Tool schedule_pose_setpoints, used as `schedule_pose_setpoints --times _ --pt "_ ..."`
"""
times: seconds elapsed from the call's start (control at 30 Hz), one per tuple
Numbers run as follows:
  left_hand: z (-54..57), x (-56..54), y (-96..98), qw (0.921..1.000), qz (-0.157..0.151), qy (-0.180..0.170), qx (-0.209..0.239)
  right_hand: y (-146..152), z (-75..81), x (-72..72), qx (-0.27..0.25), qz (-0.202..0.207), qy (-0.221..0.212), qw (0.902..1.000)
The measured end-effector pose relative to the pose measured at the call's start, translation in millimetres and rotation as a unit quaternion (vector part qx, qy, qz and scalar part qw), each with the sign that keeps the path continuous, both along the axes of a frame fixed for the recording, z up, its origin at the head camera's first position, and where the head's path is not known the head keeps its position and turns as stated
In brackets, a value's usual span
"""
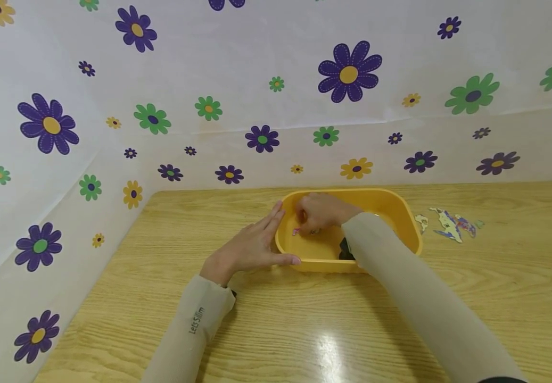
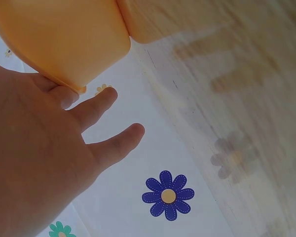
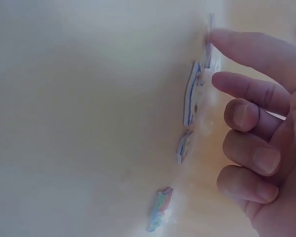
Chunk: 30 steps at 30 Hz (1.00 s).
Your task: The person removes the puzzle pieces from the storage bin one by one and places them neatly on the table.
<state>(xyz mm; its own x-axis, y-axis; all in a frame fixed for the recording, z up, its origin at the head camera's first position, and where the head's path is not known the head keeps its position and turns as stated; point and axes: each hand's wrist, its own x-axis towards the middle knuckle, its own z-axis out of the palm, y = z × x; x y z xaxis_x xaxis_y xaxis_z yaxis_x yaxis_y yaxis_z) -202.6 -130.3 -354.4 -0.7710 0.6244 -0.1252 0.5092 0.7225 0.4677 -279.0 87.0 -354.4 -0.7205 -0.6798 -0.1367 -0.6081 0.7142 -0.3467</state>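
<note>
My left hand (image 1: 252,246) rests against the left end of a yellow plastic tub (image 1: 352,265), its thumb at the front rim. In the left wrist view, the spread fingers (image 2: 111,150) touch the tub's outer wall. Inside the tub, my right hand (image 1: 321,209) reaches down among thin flat printed pieces. A fingertip meets a thin piece (image 3: 209,42) seen edge-on. The other fingers are curled. Close by lie a blue-edged piece (image 3: 191,96), a small piece (image 3: 184,146) and a green-and-pink piece (image 3: 160,210). In the head view, a pink piece (image 1: 296,232) shows beside the hand.
Right of the tub, several irregular flat pieces (image 1: 448,224) in cream, blue and pink lie on the wooden table (image 1: 266,324). Something black (image 1: 346,249) shows below the right cuff. A flower-printed white sheet (image 1: 256,58) borders the table at back and left.
</note>
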Motion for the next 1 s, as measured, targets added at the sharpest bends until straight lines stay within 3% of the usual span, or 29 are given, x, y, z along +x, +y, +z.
schedule_pose_setpoints --times 0.17,0.4,0.5,0.77,1.0 --pt "0.5 -0.1 1.2 1.0 -0.002 0.001 0.0 2.8 3.2 0.4 -0.023 0.004 0.01 0.9997" --pt "0.4 0.0 1.1 1.0 0.002 -0.002 0.001 4.4 3.0 0.2 -0.051 0.019 -0.033 0.998" --pt "-0.2 -0.1 0.6 1.0 0.001 -0.001 0.001 4.0 2.7 0.1 -0.057 0.031 -0.029 0.9975" --pt "0.3 0.2 1.3 1.0 0.004 -0.004 -0.002 -0.9 1.1 -0.2 -0.023 0.011 -0.045 0.9987" --pt "1.2 0.9 1.0 1.0 0.0 0.0 0.001 -5.1 -2.7 -0.6 -0.002 0.007 -0.031 0.9995"
